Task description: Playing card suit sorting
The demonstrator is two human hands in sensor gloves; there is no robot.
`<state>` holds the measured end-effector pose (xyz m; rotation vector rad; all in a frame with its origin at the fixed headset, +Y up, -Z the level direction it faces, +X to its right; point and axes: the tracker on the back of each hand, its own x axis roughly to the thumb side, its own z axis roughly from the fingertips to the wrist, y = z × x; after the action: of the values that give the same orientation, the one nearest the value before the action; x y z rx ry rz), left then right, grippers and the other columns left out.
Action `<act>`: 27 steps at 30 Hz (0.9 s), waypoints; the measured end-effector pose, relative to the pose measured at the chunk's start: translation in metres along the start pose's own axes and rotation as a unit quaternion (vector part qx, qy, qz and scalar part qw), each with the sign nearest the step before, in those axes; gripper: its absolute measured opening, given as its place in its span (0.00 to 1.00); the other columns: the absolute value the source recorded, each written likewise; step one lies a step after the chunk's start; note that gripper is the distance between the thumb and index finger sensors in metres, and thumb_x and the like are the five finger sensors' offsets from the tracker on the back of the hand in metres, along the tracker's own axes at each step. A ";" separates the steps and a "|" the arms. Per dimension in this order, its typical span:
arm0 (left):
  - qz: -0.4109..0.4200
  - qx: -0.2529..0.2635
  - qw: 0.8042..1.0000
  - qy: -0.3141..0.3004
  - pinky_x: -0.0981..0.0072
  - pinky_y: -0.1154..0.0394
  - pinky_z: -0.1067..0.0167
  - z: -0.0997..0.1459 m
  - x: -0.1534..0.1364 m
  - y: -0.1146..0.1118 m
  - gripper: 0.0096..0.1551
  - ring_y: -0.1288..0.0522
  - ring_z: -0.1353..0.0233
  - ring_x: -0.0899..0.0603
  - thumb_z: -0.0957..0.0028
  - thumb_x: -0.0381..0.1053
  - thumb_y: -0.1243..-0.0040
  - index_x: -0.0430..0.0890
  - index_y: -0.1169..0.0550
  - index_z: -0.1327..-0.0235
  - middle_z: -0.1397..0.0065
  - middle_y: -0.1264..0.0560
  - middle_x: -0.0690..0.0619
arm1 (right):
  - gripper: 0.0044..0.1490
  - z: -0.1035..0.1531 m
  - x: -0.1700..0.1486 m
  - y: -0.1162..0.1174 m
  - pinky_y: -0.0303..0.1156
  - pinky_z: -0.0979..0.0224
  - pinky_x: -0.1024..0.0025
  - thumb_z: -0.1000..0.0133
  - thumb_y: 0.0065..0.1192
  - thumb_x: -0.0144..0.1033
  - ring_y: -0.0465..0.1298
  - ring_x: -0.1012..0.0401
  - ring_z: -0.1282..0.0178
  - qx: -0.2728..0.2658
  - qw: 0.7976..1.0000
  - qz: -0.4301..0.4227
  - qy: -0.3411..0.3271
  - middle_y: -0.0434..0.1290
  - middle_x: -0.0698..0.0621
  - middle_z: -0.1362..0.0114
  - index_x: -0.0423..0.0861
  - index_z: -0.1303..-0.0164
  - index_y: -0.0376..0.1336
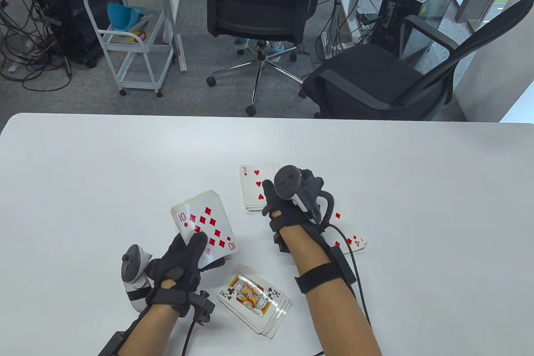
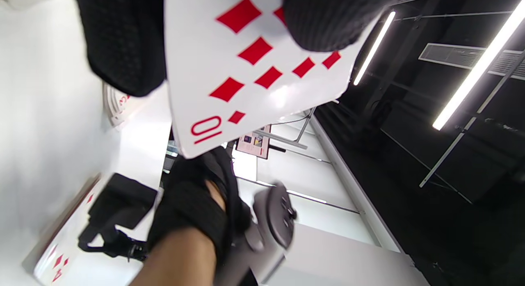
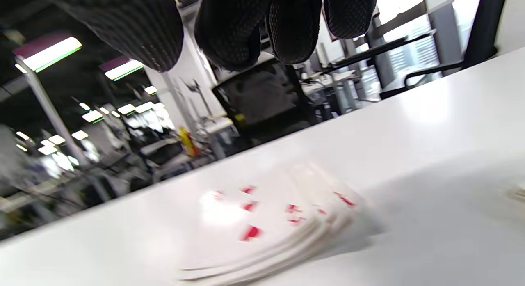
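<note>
Two office chairs (image 1: 267,9), white cart (image 1: 133,39), perhaps computer towers (image 1: 62,5) beyond the table (image 1: 83,172).

Held deck (image 1: 207,222); heart pile (image 1: 253,188), club pile (image 1: 255,299).

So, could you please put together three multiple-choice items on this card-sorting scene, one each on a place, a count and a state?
1. Where does the pile topped by the king of clubs lie?
A. Between the two forearms, near the table's front edge
B. At the table's far edge
C. On the chair

2. How many red pips run down the middle of the top card of the heart pile?
A. One
B. Three
C. Five

3. What is the left hand doing?
A. Resting flat on the table
B. Holding a deck faced by the ten of diamonds
C. Gripping the tracker

Key: 1 A, it sits low in the table view; 2 B, the card is marked 3; 3 B, the thumb lies across the ten.
</note>
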<state>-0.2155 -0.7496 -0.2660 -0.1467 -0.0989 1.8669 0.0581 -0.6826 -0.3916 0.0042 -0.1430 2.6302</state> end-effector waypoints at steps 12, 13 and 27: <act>-0.036 0.007 0.999 0.007 0.55 0.14 0.45 0.001 -0.007 -0.003 0.31 0.19 0.34 0.40 0.42 0.55 0.38 0.51 0.32 0.28 0.29 0.24 0.51 | 0.31 0.079 0.018 0.009 0.42 0.26 0.26 0.39 0.60 0.55 0.51 0.34 0.19 0.064 0.962 -0.219 -0.153 0.61 0.36 0.23 0.40 0.42 0.68; -0.036 0.007 0.999 0.007 0.55 0.14 0.46 0.000 -0.007 -0.002 0.30 0.19 0.34 0.40 0.42 0.55 0.38 0.51 0.31 0.28 0.29 0.24 0.51 | 0.32 0.081 0.020 0.011 0.42 0.26 0.27 0.39 0.60 0.56 0.52 0.34 0.19 0.061 0.962 -0.215 -0.159 0.61 0.36 0.23 0.40 0.41 0.68; -0.067 -0.021 0.997 0.020 0.58 0.12 0.51 0.000 -0.010 -0.011 0.29 0.15 0.39 0.43 0.44 0.56 0.31 0.52 0.27 0.32 0.33 0.19 0.54 | 0.37 0.100 0.018 0.022 0.45 0.26 0.27 0.43 0.67 0.60 0.54 0.35 0.20 0.026 0.960 -0.197 -0.197 0.60 0.37 0.23 0.41 0.40 0.63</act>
<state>-0.2023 -0.7558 -0.2634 -0.2013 -0.1166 1.7278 0.0289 -0.7032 -0.2939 0.5223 -0.1862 2.2035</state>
